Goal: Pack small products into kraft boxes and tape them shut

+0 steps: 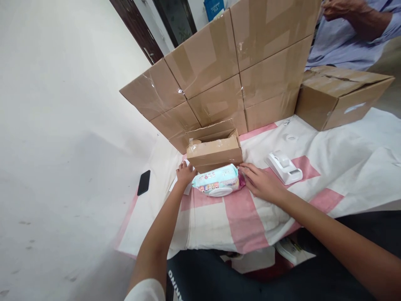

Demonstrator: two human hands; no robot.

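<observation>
A pack of wet wipes [216, 177], light blue and pink with a white lid, stands tilted on the cloth-covered table. My left hand [185, 173] is at its left end, over a white sheet of paper [188, 190], fingers apart and slightly bent. At the pack's other end, my right hand [258, 179] has its fingers stretched out, the tips by a dark pink wrapper end [241, 181]. Neither hand is wrapped round the pack. Just behind it is a small open cardboard box [214, 152]; its inside is mostly hidden.
A wall of taped cardboard boxes [216, 62] rises behind. A black phone [144, 182] lies at left, a white tape dispenser [284, 168] at right, with a tape ring [291, 137] beyond. Another person's arm [360, 19] shows above a larger carton [338, 98].
</observation>
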